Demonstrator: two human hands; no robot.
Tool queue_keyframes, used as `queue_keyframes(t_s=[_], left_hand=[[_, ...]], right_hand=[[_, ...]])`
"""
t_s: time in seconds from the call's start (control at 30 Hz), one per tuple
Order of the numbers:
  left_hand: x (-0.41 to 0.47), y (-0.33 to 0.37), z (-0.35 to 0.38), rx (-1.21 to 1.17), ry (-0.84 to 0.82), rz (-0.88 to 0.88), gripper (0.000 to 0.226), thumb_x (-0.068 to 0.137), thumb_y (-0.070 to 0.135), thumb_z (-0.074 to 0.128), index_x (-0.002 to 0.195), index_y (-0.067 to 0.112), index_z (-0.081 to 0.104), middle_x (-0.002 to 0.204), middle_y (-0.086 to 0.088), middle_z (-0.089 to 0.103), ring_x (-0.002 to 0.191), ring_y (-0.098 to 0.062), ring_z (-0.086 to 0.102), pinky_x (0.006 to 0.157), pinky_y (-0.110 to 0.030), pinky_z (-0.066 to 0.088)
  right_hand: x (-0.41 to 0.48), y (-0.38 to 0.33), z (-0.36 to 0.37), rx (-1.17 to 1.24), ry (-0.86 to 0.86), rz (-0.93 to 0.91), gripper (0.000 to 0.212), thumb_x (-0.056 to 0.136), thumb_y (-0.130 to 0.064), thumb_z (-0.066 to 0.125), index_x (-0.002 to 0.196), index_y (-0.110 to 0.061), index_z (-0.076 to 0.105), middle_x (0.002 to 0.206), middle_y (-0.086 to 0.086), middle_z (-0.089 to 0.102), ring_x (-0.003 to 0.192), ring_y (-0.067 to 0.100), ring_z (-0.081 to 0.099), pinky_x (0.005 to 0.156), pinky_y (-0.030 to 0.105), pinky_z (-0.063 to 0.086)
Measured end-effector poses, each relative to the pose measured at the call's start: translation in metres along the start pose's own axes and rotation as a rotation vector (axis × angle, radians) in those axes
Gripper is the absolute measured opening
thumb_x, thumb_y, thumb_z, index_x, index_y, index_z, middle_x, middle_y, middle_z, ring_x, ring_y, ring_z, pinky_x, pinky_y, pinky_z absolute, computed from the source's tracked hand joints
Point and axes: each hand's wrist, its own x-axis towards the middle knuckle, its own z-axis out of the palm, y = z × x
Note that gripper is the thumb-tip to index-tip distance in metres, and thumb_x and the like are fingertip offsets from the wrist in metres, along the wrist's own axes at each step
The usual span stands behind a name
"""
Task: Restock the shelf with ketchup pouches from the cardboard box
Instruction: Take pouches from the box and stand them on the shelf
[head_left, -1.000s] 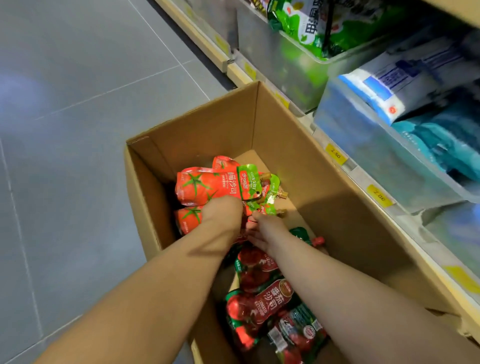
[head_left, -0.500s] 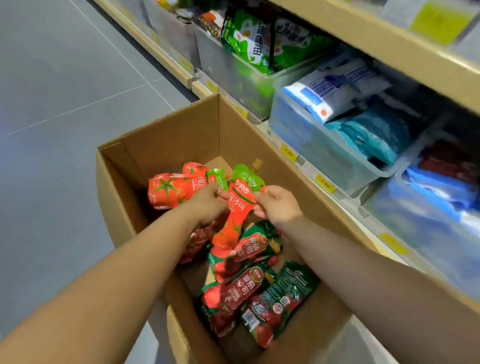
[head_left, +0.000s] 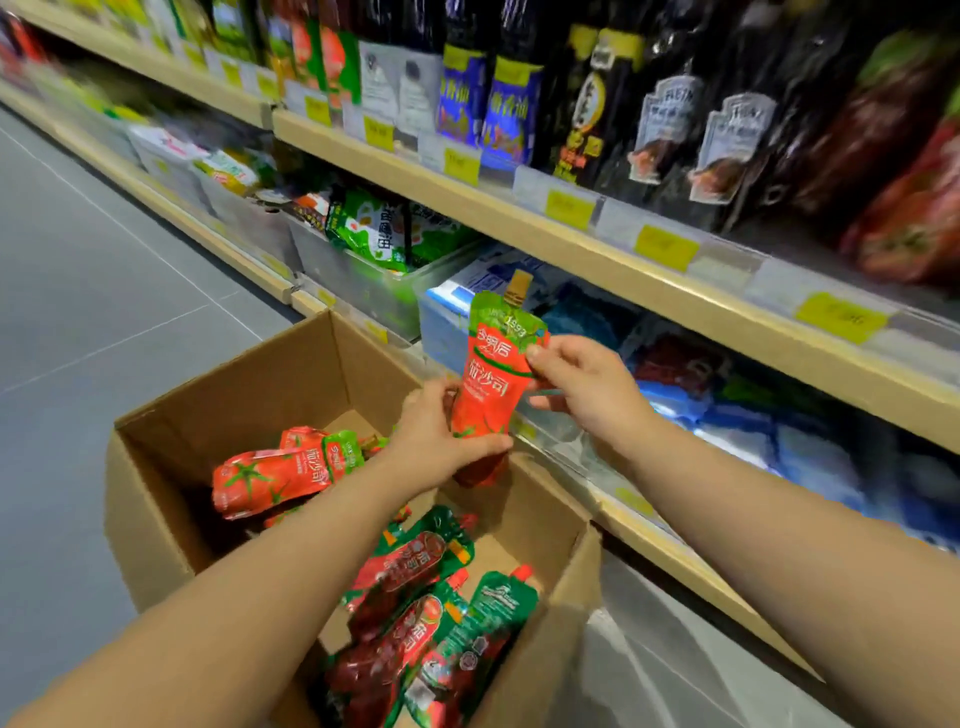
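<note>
Head view. Item: 1 red ketchup pouch (head_left: 491, 384) with a green top and a tan cap (head_left: 517, 288), held by 2 hands.

Grip: the left hand (head_left: 436, 441) is wrapped round the lower body of the pouch, thumb across the front. The right hand (head_left: 582, 384) pinches the upper right edge between thumb and forefinger, its other fingers loosely curled and holding nothing.

Position: the pouch is upright, cap on top, lifted clear above the far right corner of the cardboard box (head_left: 260, 384) and in front of the lower shelf (head_left: 623, 275).

Handling, by judgement: soft film, full and squashy, of moderate weight. The glossy skin is likely to slip, and the side seams and cap are the stiffest parts. It is best taken as here, body cupped low and seam pinched high. A hard squeeze could strain the seams.

Pose: 2 bare forearms reach forward from the lower frame and meet over the box, backs of both hands toward the camera.

Stock remaining: several pouches (head_left: 275, 475) lie flat in the box.
</note>
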Motion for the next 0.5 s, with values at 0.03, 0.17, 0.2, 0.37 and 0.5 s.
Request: queue_keyframes(t_s=[0.03, 0.17, 0.2, 0.37, 0.5], left_hand=[[0.003, 0.012, -0.002, -0.031, -0.003, 0.009, 0.073, 0.06, 0.034, 0.085, 0.121, 0.012, 0.051, 0.121, -0.01, 0.056, 0.112, -0.022, 0.055, 0.1, -0.038, 0.045], [0.01, 0.057, -0.006, -0.234, -0.127, 0.004, 0.045, 0.079, 0.025, 0.071, 0.12, 0.016, 0.054, 0.13, -0.005, 0.053, 0.113, -0.014, 0.052, 0.095, -0.028, 0.042], [0.011, 0.07, -0.003, -0.282, -0.177, 0.024, 0.044, 0.08, 0.019, 0.069, 0.121, 0.012, 0.054, 0.13, -0.008, 0.056, 0.111, -0.015, 0.055, 0.095, -0.028, 0.044], [0.012, 0.128, 0.024, -0.154, -0.091, 0.15, 0.048, 0.064, 0.03, 0.083, 0.103, 0.019, 0.057, 0.108, -0.004, 0.066, 0.098, -0.018, 0.063, 0.091, -0.032, 0.049], [0.011, 0.173, 0.045, -0.135, -0.024, 0.203, 0.039, 0.06, 0.033, 0.085, 0.086, 0.023, 0.058, 0.09, 0.0, 0.067, 0.078, -0.012, 0.061, 0.076, -0.027, 0.05]], right_hand=[[-0.002, -0.009, -0.013, 0.006, 0.021, -0.009, 0.024, 0.093, -0.019, 0.051, 0.071, -0.02, 0.058, 0.07, -0.004, 0.06, 0.059, -0.001, 0.058, 0.05, 0.011, 0.049], [-0.01, -0.042, -0.058, 0.034, 0.084, -0.047, 0.026, 0.093, -0.021, 0.052, 0.067, -0.021, 0.058, 0.058, -0.013, 0.062, 0.054, -0.005, 0.054, 0.042, 0.008, 0.04], [-0.012, -0.049, -0.067, 0.036, 0.097, -0.05, 0.026, 0.093, -0.022, 0.052, 0.067, -0.02, 0.058, 0.054, -0.015, 0.063, 0.05, -0.007, 0.054, 0.041, 0.008, 0.039], [-0.025, -0.078, -0.111, 0.068, 0.145, -0.019, 0.019, 0.091, -0.023, 0.054, 0.073, -0.02, 0.058, 0.057, -0.011, 0.061, 0.052, -0.001, 0.053, 0.045, 0.012, 0.039], [-0.039, -0.098, -0.144, 0.09, 0.199, -0.011, 0.015, 0.092, -0.027, 0.052, 0.082, -0.02, 0.061, 0.07, -0.004, 0.06, 0.056, 0.005, 0.049, 0.043, 0.015, 0.04]])
